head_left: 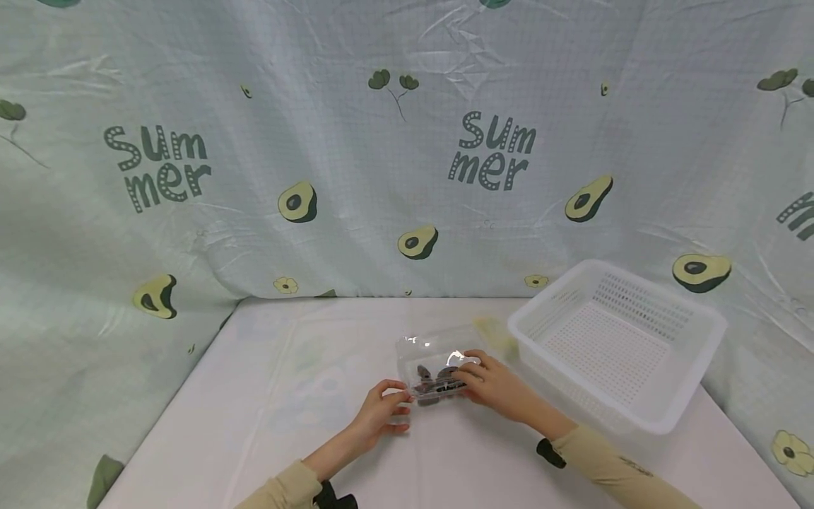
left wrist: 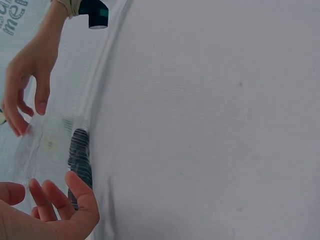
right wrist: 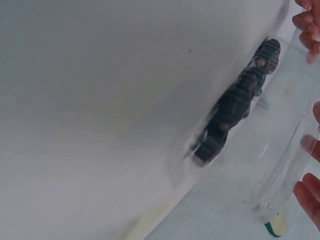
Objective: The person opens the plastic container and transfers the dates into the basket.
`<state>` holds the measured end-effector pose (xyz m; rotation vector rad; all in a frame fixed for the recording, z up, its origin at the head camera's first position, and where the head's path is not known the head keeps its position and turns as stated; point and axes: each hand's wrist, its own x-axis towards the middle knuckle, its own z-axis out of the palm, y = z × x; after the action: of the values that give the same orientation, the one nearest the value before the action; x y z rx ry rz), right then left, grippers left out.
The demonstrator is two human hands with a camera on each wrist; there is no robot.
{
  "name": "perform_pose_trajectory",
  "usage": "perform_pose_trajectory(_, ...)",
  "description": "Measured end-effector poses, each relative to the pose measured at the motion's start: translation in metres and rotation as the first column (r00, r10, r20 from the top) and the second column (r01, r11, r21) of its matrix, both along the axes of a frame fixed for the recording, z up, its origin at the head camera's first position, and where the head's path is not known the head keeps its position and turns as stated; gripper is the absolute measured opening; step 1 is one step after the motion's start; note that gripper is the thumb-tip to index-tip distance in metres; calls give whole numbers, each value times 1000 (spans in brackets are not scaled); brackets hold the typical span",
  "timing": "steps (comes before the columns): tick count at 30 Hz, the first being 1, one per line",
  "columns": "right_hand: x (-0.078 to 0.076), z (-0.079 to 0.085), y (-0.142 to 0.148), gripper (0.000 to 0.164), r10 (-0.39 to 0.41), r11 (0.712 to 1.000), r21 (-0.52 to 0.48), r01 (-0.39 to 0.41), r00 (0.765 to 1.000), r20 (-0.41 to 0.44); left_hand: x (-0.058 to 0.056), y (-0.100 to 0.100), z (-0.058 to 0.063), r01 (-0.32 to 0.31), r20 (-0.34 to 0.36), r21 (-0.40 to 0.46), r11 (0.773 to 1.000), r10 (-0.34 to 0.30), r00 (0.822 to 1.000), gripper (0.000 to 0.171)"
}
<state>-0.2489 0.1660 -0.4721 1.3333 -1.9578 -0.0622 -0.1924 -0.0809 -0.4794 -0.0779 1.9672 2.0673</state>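
Observation:
A clear plastic box [head_left: 422, 348] with several dark pieces [head_left: 428, 382] inside lies in front of me on the white table. Those dark pieces [right wrist: 235, 102] show along the box's near side in the right wrist view, where the ribbed plastic blurs their kind. My right hand [head_left: 492, 385] holds the box's right side, its fingers bent over the top edge. At the left front corner, my left hand [head_left: 378, 412] has its upper fingertips right at the edge, with the lower fingers loosely spread. In the left wrist view, the left hand [left wrist: 55, 212] overlaps the box.
A white perforated basket [head_left: 617, 346] stands to the right, close to my right forearm. Behind the table hangs a pale curtain [head_left: 356, 148] printed with avocados. Something pale yellow [head_left: 496, 332] lies between the box and the basket. The white tabletop [head_left: 267, 438] stretches to the left.

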Motion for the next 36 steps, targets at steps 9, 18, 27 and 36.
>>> perform_pose_trajectory(9, -2, 0, 26, 31, 5, 996, -89, -1, 999, 46, 2, 0, 3, 9, 6, -2, 1000, -9, 1000, 31)
perform_pose_trajectory(18, -4, 0, 45, 34, -9, 991, -134, 22, 995, 100, 0, 2, 0, -5, 28, -7, 1000, 5, 1000, 26)
perform_pose_trajectory(27, -4, -3, 56, 29, -42, 984, -163, 71, 984, 176, 0, 3, 1, -2, 36, -15, 1000, 3, 999, 26)
perform_pose_trajectory(36, -8, 8, 54, 23, 9, 974, -225, 36, 981, 195, 0, 2, 3, 12, 35, -5, 1000, -11, 999, 30)
